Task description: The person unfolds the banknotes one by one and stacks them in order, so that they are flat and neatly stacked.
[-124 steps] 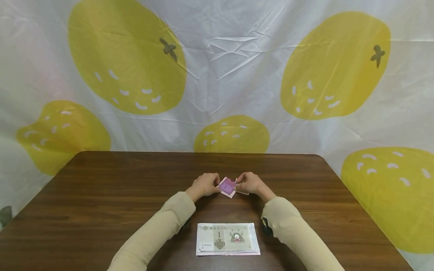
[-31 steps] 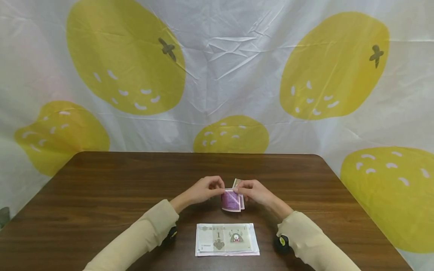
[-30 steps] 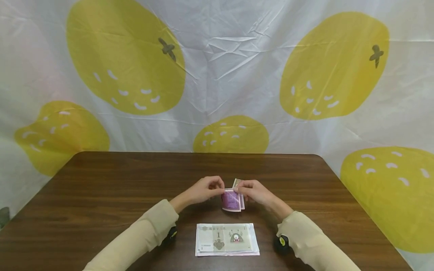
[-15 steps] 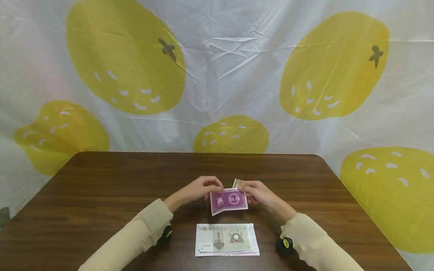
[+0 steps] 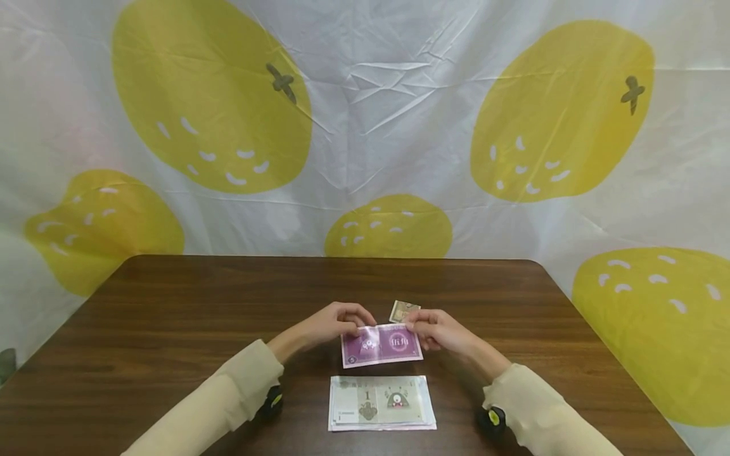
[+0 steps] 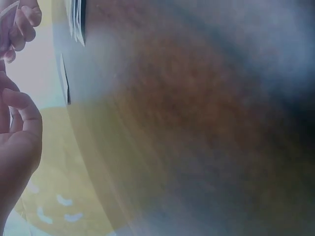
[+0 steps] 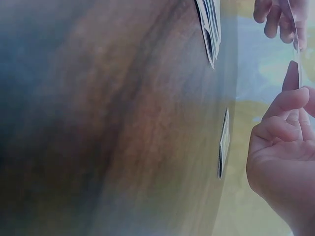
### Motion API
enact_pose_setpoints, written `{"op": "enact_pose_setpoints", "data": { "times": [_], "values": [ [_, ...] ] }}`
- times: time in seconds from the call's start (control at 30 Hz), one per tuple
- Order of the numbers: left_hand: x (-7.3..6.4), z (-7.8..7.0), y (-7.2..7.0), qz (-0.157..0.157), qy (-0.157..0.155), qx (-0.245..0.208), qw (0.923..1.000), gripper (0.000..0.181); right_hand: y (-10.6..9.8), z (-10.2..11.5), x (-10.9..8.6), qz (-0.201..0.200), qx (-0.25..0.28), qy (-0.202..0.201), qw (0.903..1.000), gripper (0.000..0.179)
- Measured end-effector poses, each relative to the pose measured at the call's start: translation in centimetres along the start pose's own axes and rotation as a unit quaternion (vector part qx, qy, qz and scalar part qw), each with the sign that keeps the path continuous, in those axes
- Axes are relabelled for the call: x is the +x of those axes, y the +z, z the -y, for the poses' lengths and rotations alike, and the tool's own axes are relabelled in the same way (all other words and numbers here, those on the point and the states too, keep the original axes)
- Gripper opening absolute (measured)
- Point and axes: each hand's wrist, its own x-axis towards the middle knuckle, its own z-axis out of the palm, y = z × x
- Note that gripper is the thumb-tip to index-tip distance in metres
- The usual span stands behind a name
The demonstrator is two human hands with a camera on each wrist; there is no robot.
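A purple play banknote (image 5: pixel 382 345), spread out with a faint crease in its middle, is held up between both hands over the table. My left hand (image 5: pixel 333 324) pinches its upper left edge with thumb and fingers. At its upper right corner, my right hand (image 5: pixel 445 329) grips it between thumb and fingertips; the right wrist view shows the note (image 7: pixel 299 69) almost edge-on above the right thumb. Behind the right fingers lies a small folded tan banknote (image 5: pixel 402 310) on the table. Nearer the body is a stack of flat banknotes (image 5: pixel 382 402), a greenish 1 note on top.
The brown wooden table (image 5: pixel 199 316) reaches back to a white cloth (image 5: pixel 388 126) printed with yellow fruit. Dark wrist devices show under both cuffs, such as the right one (image 5: pixel 492 419).
The purple banknote has gone from folded to opened out flat. Both hands have drawn apart and come slightly nearer the stack, uncovering more of the small folded note behind.
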Motion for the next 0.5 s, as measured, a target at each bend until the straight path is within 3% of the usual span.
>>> {"op": "enact_pose_setpoints", "data": {
  "times": [0.33,0.5],
  "values": [
    [-1.7,0.2,0.4,0.048,0.013,0.028,0.9984,0.024,0.4,0.0,-1.4,0.038,-0.012,-0.013,0.9991,0.022],
    [-2.9,0.1,0.6,0.086,0.026,0.038,0.9952,0.026,0.7,-0.2,-2.1,0.060,-0.009,-0.009,0.9981,0.023]
  ]
}}
